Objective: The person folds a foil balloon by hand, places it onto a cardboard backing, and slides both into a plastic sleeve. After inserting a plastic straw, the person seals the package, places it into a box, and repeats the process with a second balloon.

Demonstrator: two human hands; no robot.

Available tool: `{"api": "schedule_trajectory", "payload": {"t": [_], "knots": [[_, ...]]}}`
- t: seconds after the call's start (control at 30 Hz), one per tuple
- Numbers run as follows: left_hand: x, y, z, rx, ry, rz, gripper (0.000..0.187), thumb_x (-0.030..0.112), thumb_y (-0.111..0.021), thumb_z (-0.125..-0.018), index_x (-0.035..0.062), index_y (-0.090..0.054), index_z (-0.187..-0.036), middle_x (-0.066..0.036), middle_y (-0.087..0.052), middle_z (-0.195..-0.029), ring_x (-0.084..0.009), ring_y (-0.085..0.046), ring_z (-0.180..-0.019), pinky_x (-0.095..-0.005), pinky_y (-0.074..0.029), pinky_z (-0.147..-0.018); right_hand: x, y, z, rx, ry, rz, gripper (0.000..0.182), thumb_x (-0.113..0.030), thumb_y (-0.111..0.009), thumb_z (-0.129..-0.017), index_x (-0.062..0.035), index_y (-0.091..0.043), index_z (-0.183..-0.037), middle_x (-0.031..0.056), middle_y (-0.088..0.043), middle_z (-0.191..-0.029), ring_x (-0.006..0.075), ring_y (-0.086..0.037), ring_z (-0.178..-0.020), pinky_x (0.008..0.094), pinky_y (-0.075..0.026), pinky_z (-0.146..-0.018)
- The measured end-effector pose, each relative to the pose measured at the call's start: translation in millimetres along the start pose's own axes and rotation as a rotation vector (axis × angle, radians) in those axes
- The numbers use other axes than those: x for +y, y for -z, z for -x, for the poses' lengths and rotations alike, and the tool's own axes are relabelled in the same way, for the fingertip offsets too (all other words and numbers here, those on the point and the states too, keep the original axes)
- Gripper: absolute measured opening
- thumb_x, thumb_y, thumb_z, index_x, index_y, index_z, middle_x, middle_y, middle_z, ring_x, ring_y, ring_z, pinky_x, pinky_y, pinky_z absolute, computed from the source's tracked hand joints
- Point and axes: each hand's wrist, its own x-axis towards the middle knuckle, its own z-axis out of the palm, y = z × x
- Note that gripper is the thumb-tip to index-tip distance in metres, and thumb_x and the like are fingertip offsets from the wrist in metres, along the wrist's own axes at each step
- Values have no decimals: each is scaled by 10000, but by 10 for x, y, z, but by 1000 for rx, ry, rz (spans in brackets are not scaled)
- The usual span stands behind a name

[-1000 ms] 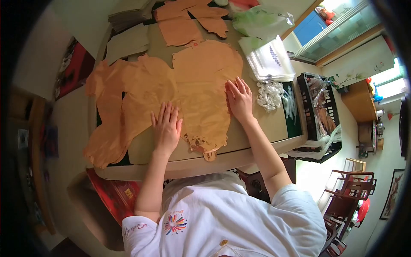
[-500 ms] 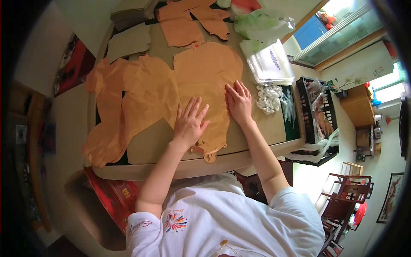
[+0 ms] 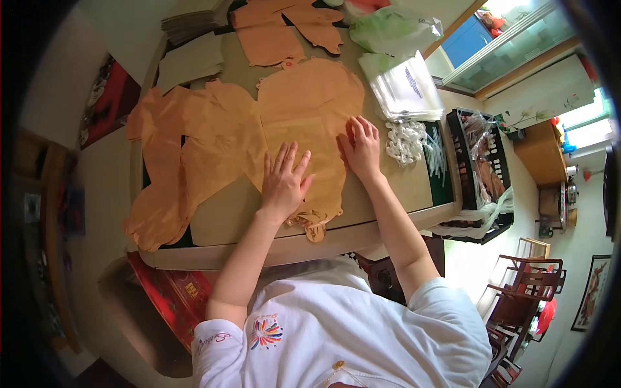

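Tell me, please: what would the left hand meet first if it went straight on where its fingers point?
The left hand would first meet more of the orange sheet under it; past that sheet's far edge, probably another orange piece, though height is unclear.

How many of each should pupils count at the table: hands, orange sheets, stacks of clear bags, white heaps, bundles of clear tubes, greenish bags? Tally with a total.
Left hand and right hand: 2
Orange sheets: overlapping, uncountable
Stack of clear bags: 1
White heap: 1
Bundle of clear tubes: 1
Greenish bag: 1
Total, without sheets: 6
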Motion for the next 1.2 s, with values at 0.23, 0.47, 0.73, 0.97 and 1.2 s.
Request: {"api": "schedule_trajectory", "payload": {"t": [0.23,0.47,0.73,0.97,1.2], "knots": [[33,87,-15,-5,-59,31,524,372,-651,-852,191,-532,-1329,-112,-389,-1460,-292,-333,-1369,-580,-217,-1103,-42,13,-3,-31,-4,56,423,-257,-678,-803,-65,-581,-1167,149,-527,-1265,349,-441,-1222,442,-365,-1016],[13,40,9,-64,-87,20,517,409,-623,-866,196,-541,-1331,-110,-372,-1472,-289,-289,-1394,-576,-186,-1123,-110,55,-43,1,-16,1,325,-239,-678,-790,-77,-609,-1062,134,-560,-1165,341,-486,-1129,440,-394,-956],[6,42,4,-67,-93,31,496,398,-617,-872,185,-555,-1315,-119,-375,-1467,-297,-290,-1392,-557,-200,-1124,-205,77,-243,-188,-344,138,208,-223,-653,-794,-91,-642,-955,133,-601,-1049,318,-556,-1019,423,-453,-854],[14,56,13,-59,-91,36,488,387,-612,-875,184,-550,-1314,-128,-385,-1455,-306,-294,-1386,-557,-214,-1117,-218,168,-313,-267,-628,-902,209,-143,-644,-836,-22,-627,-1006,138,-651,-891,267,-637,-817,376,-513,-745],[7,53,0,-93,-73,67,510,385,-610,-873,185,-527,-1334,-127,-381,-1458,-320,-295,-1381,-566,-208,-1114,-194,70,131,-149,7,-22,186,-72,-598,-849,-22,-636,-1024,203,-511,-1268,360,-430,-1238,446,-333,-1083]]}}
